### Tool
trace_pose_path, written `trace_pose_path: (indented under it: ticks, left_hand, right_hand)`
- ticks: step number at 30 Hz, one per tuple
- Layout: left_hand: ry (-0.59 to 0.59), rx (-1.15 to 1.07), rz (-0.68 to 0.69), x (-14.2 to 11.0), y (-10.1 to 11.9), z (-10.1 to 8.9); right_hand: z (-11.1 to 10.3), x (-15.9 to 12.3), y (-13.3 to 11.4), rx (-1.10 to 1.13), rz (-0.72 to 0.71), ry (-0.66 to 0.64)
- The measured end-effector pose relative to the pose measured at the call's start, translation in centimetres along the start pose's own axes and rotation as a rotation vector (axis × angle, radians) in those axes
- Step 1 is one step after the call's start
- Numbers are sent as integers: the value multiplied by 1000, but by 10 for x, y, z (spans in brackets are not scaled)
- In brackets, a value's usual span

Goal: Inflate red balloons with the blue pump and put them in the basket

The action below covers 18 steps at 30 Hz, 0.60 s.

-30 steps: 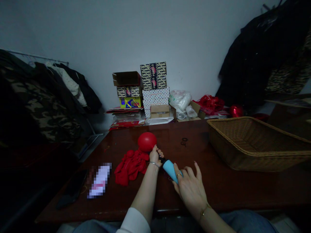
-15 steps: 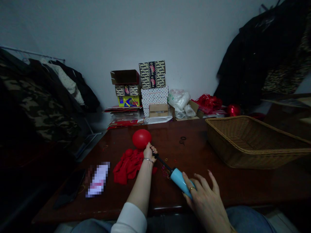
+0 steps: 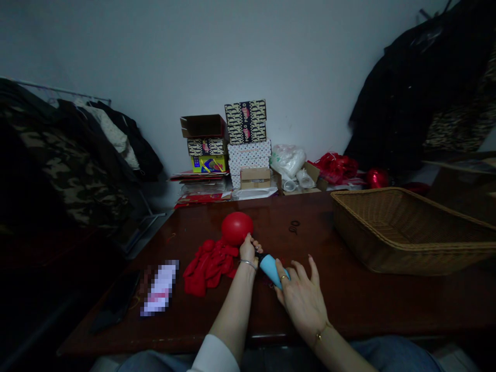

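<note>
A partly inflated red balloon [image 3: 237, 228] sits just beyond my left hand [image 3: 248, 250]. My left fingers are closed where the balloon's neck meets the black end of a light-blue hand pump [image 3: 271, 269]; the neck itself is hidden. My right hand [image 3: 300, 289] grips the pump's blue barrel, thumb and palm round its near end, some fingers stretched out. The barrel now lies close against my left hand, its rod out of sight. Left of my forearm lies a crumpled heap of red cloth-like pieces [image 3: 209, 268].
A wicker basket [image 3: 391, 256] stands on the right of the dark table [image 3: 349, 305]. Black loops [image 3: 294, 226] lie near the middle. At left are a dark phone-like slab [image 3: 116, 302] and a blurred-out packet [image 3: 160, 287]. Stacked boxes [image 3: 248, 155] stand behind.
My right hand has pushed the pump barrel forward and left towards my left hand, so the black rod has slid in. My left hand keeps its hold; the balloon looks about the same size.
</note>
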<state>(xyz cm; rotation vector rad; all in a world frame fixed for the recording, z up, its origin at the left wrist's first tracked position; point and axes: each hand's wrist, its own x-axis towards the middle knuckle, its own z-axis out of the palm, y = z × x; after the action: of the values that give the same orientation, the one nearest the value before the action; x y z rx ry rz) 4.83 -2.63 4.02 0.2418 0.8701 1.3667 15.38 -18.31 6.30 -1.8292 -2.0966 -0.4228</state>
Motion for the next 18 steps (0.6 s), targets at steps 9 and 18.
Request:
trace_pose_path:
  ticks: [9,18]
  left_hand:
    - [6,-35,9,7,14,0]
    - [2,-66,5,13,19,0]
  right_hand:
    - [0,-18,11,42,-1,38]
    - [-11,-54,36,50,-40,132]
